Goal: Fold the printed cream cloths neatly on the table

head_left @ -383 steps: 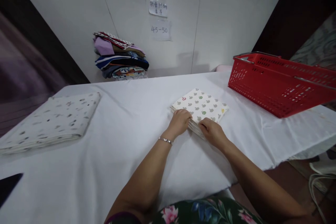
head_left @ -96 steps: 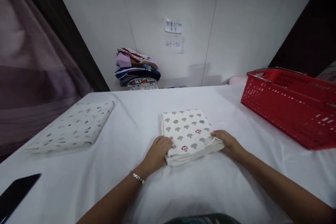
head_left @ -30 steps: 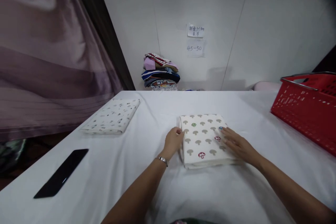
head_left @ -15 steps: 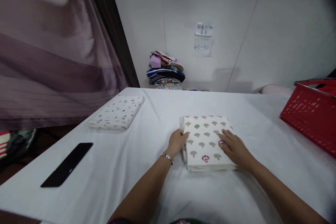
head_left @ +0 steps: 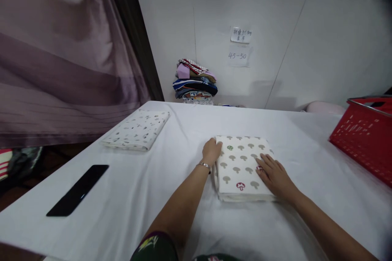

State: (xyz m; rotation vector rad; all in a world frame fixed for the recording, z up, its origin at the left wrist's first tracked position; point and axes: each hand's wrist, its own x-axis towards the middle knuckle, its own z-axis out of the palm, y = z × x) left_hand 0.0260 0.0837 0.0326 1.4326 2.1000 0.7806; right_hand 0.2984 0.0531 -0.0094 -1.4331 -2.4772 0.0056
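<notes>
A folded white cloth (head_left: 243,175) printed with grey, red and green mushrooms lies in front of me on the white-covered table. At its left edge, toward the far corner, my left hand (head_left: 211,151) pinches the layers, thumb on top and the other fingers partly hidden at the side. My right hand (head_left: 277,176) rests flat on the right part of the cloth, fingers stretched out and covering some of the print. A second folded white cloth (head_left: 139,129) with small grey marks lies at the table's far left, apart from both hands.
A black flat object (head_left: 79,189), like a phone, lies on the left of the table (head_left: 128,204). The red basket (head_left: 367,136) stands at the right. Behind the far edge is a pile of folded fabrics (head_left: 196,83) near the wall. A purplish curtain (head_left: 67,61) hangs at left.
My left hand has slid away from me along the cloth's left edge toward its far corner. The right hand stays flat on the cloth. The view has shifted slightly.
</notes>
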